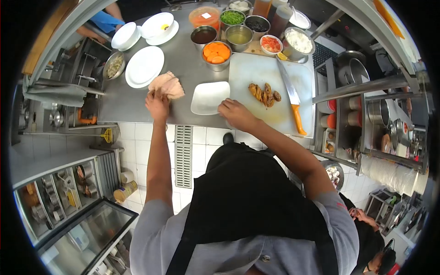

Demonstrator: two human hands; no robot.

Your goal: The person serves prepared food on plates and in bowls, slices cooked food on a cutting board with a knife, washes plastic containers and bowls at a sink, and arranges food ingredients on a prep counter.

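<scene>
My left hand (158, 104) grips the near edge of a crumpled pinkish-beige cloth (167, 85) on the steel counter. My right hand (236, 113) is at the right edge of a white rectangular dish (210, 101), its fingers closed on the rim. Beside that hand lies a white cutting board (247, 68) with sliced browned meat (264, 94) on it. A knife with an orange handle (298, 120) rests along the board's right side. White oval plates (144, 67) sit beyond the cloth.
Behind the board stand metal tubs with sliced carrots (216, 52), chopped greens (233, 17), dark sauce (204, 35) and white crumbles (299, 40). White bowls (124, 36) are at the far left, near another person's blue sleeve (106, 18). A person in black (366, 233) is at the lower right.
</scene>
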